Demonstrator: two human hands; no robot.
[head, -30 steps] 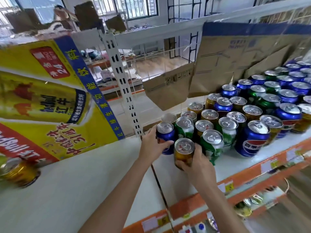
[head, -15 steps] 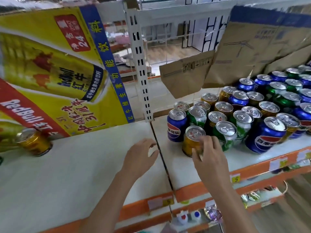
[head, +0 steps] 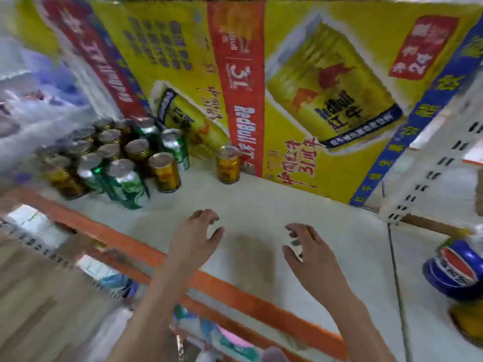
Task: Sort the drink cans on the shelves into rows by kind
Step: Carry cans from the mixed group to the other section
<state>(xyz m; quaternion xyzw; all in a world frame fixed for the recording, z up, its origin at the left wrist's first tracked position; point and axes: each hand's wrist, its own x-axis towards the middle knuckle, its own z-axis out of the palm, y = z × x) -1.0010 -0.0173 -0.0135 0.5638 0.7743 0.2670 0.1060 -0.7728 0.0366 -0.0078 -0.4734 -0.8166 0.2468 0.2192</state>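
Note:
Both my hands hover empty over the white shelf (head: 261, 199). My left hand (head: 194, 237) and my right hand (head: 307, 248) have loosely curled fingers and hold nothing. A lone gold can (head: 228, 164) stands at the back against the yellow carton. To the left a cluster of gold cans (head: 164, 172) and green cans (head: 128, 185) stands mixed together. At the far right edge a blue Pepsi can (head: 456, 267) stands with a gold can (head: 469, 320) in front of it. The view is blurred.
A large yellow Red Bull carton (head: 326, 87) stands along the back of the shelf. The orange shelf lip (head: 235, 291) runs diagonally under my wrists. A white slotted upright (head: 428, 176) divides this bay from the right one. Lower shelves hold packaged goods.
My view has swung left to the neighbouring shelf bay. My right hand has let go of the gold can, and both hands have moved left, empty.

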